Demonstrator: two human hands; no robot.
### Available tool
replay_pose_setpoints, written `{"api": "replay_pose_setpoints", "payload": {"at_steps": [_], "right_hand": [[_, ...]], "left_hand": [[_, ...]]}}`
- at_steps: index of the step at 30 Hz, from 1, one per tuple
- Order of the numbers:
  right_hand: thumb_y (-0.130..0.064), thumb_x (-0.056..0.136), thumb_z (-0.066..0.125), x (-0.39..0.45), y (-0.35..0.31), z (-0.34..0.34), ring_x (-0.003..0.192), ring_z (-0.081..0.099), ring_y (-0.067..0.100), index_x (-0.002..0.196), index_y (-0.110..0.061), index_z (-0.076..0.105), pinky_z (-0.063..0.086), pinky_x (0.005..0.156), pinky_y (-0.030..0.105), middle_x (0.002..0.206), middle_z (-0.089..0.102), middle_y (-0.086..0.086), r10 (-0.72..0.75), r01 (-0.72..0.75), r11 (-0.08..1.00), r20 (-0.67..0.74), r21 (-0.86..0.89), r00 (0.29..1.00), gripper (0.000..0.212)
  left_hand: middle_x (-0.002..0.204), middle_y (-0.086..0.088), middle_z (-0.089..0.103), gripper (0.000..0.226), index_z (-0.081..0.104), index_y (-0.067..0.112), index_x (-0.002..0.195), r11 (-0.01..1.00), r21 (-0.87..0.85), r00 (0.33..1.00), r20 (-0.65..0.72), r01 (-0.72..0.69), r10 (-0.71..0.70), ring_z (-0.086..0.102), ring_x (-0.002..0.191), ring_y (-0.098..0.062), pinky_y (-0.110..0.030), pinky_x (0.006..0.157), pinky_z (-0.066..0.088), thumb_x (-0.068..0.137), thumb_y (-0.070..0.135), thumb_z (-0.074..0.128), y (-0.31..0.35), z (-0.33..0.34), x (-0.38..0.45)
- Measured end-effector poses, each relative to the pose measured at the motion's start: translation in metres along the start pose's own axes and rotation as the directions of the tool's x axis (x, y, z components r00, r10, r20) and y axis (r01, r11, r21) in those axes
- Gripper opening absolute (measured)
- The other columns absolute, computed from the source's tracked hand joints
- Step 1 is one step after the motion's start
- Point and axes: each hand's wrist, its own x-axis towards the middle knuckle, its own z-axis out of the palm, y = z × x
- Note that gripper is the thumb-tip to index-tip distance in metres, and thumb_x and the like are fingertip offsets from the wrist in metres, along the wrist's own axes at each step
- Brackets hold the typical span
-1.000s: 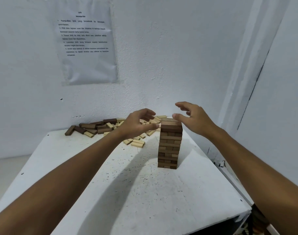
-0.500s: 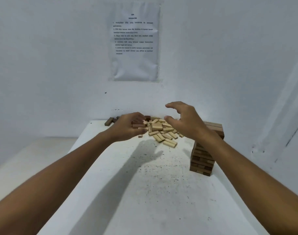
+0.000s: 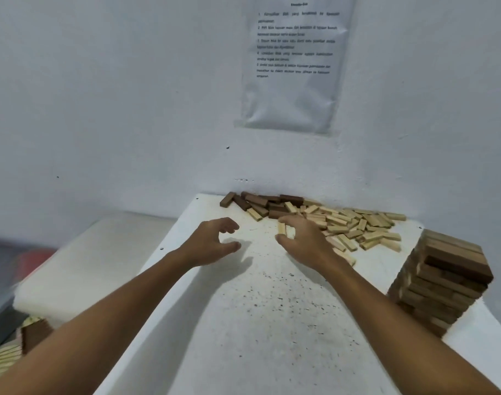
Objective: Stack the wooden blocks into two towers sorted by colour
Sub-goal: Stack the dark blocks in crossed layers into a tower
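A person's two bare arms reach across a white, speckled counter (image 3: 272, 323) set against a pale wall. At the near left edge, below the counter, a few light and dark blocks (image 3: 24, 342) lie blurred in a heap. The left hand (image 3: 212, 243) hovers over bare counter with fingers loosely curled and thumb apart, holding nothing. Just right of it, the right hand (image 3: 303, 240) pinches a light wooden block (image 3: 281, 228) between thumb and fingers, the block standing nearly upright in the grip. Along the far edge of the counter, against the wall, dark brown blocks (image 3: 260, 203) lie scattered to the left and a larger spread of light blocks (image 3: 354, 226) lies to the right, the two piles touching where they meet. A printed sheet (image 3: 294, 64) hangs on the wall above them, its text too blurred to read. At the right edge of the counter stands a tower (image 3: 443, 277) of brown blocks, well apart from both hands.
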Motion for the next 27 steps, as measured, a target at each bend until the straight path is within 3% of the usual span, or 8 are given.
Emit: {"api": "replay_pose_setpoints", "payload": {"at_steps": [5,9,11,17,20,23,25,27], "right_hand": [[-0.024,0.092,0.061,0.025,0.015,0.041,0.125,0.052,0.017,0.135,-0.014,0.055,0.045,0.101,0.035,0.139,0.053,0.001,0.013,-0.014,1.000,0.046,0.023,0.999,0.044],[-0.018,0.092,0.058,0.055,0.020,0.064,0.123,0.054,0.019,0.132,-0.012,0.056,0.046,0.099,0.037,0.134,0.054,0.003,-0.030,0.031,0.999,0.031,-0.035,0.999,0.041],[-0.015,0.091,0.055,0.073,0.023,0.072,0.126,0.050,0.022,0.132,-0.009,0.057,0.042,0.103,0.036,0.133,0.053,0.006,-0.063,0.064,0.992,0.014,-0.105,0.998,0.041],[-0.013,0.092,0.048,0.117,0.032,0.090,0.148,0.019,0.028,0.149,-0.017,0.040,0.018,0.121,0.043,0.157,0.031,0.008,-0.173,0.162,0.950,-0.020,-0.267,0.985,0.057],[-0.019,0.093,0.037,0.133,0.032,0.094,0.146,0.023,0.030,0.146,-0.015,0.044,0.013,0.118,0.044,0.156,0.033,0.013,-0.162,0.145,0.921,-0.017,-0.360,0.987,0.053],[-0.021,0.086,0.030,0.143,0.033,0.098,0.129,0.042,0.028,0.135,-0.020,0.056,0.028,0.103,0.045,0.140,0.052,0.008,-0.165,0.114,0.871,-0.065,-0.477,0.984,0.055],[-0.018,0.090,0.035,0.148,0.034,0.099,0.119,0.047,0.025,0.131,-0.026,0.059,0.032,0.092,0.042,0.127,0.057,0.002,-0.181,0.107,0.852,-0.097,-0.513,0.979,0.048],[-0.015,0.096,0.042,0.153,0.033,0.099,0.115,0.047,0.024,0.129,-0.030,0.060,0.032,0.089,0.040,0.121,0.058,0.001,-0.190,0.111,0.860,-0.110,-0.499,0.976,0.041]], "left_hand": [[0.121,0.003,0.066,0.054,0.064,0.017,0.119,0.996,0.076,0.998,-0.049,0.049,-0.045,0.057,0.113,-0.015,-0.023,0.090,0.040,0.076,0.049,0.059,-0.028,0.016,0.018],[0.132,-0.001,0.059,0.056,0.059,0.014,0.129,0.990,0.127,0.994,-0.100,0.057,-0.044,0.047,0.128,-0.019,-0.021,0.097,0.034,0.080,0.040,0.061,-0.047,0.024,0.044],[0.139,-0.003,0.054,0.053,0.055,0.013,0.134,0.986,0.158,0.990,-0.137,0.045,-0.023,0.039,0.137,-0.021,-0.027,0.107,0.031,0.086,0.033,0.063,-0.052,0.028,0.063],[0.163,-0.003,0.019,0.076,0.034,0.015,0.151,0.961,0.276,0.999,-0.050,0.017,-0.004,0.006,0.151,-0.028,-0.041,0.119,0.008,0.082,0.046,0.028,-0.048,0.034,0.114],[0.164,-0.004,0.011,0.080,0.021,0.016,0.155,0.934,0.356,0.999,0.035,0.016,-0.030,-0.001,0.151,-0.031,-0.045,0.120,0.005,0.083,0.050,0.020,-0.052,0.039,0.129],[0.163,-0.008,0.017,0.083,0.027,0.015,0.153,0.916,0.401,0.999,0.042,-0.001,-0.017,0.006,0.150,-0.033,-0.048,0.119,0.013,0.081,0.054,0.012,-0.057,0.041,0.133],[0.152,-0.012,0.035,0.076,0.046,0.013,0.140,0.918,0.393,0.998,0.030,-0.060,0.052,0.022,0.144,-0.034,-0.051,0.113,0.027,0.083,0.050,0.014,-0.062,0.041,0.132],[0.139,-0.010,0.046,0.062,0.054,0.013,0.125,0.918,0.381,0.994,0.027,-0.108,0.105,0.032,0.136,-0.033,-0.051,0.108,0.034,0.087,0.045,0.018,-0.066,0.039,0.129]]}}
